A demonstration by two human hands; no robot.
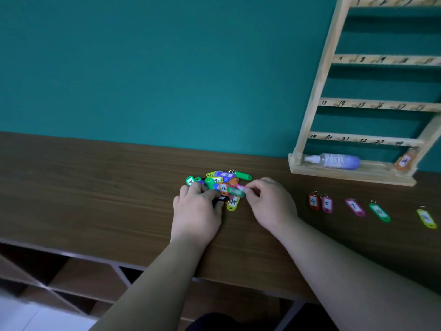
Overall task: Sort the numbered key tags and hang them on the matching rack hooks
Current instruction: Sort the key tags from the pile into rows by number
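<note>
Since the tags had to be read before they could go anywhere, everything was spread out on the long wooden desk [95, 187]. The wooden rack [330, 68] leaned against the teal wall at 2 o'clock from the pile, probably so the numbers on its rails faced the person. Nearly all its hooks looked bare. Only an orange tag [403, 161] hung at the right end of the bottom rail, under 24.

The left hand [198, 211] sat at 7 o'clock of the pile, fingers curled onto a black tag [220, 199]. The right hand [269, 204], at 4 o'clock, pinched what looked like a green tag [236, 191] between thumb and forefinger. My guess is they were picking tags off to check the numbers.

The rack's base tray held just a spray bottle [334, 160] lying on its side.

The pile of key tags [222, 181] was mid-desk, all jumbled up. Off at 3 o'clock there was a sorted row [354, 207] reading 4, 5, 7, 10 plus a blurry yellow one, seemingly queued in order for hanging.
</note>
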